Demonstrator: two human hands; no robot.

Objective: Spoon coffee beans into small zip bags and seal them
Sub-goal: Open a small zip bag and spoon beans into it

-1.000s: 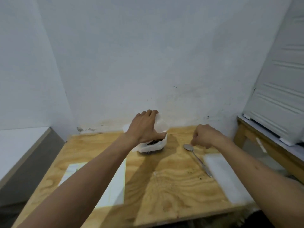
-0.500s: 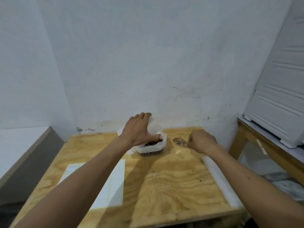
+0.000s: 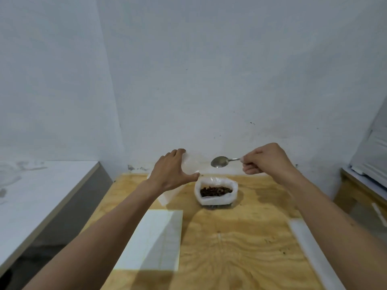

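Observation:
A white bag of dark coffee beans (image 3: 215, 192) stands open near the far edge of the wooden table (image 3: 240, 243). My left hand (image 3: 172, 171) holds a clear small zip bag (image 3: 189, 166) up in the air, just left of the bean bag. My right hand (image 3: 266, 161) grips the handle of a metal spoon (image 3: 219, 161), whose empty bowl hovers above the bean bag and to the right of the zip bag.
A flat stack of clear zip bags (image 3: 155, 239) lies on the table's left part. A white strip (image 3: 310, 248) runs along the right edge. A white counter (image 3: 37, 195) stands to the left, a wooden bench (image 3: 360, 191) to the right.
My left hand lifted the zip bag off the bean bag and moved it left. My right hand picked the spoon up from the table and raised it over the beans.

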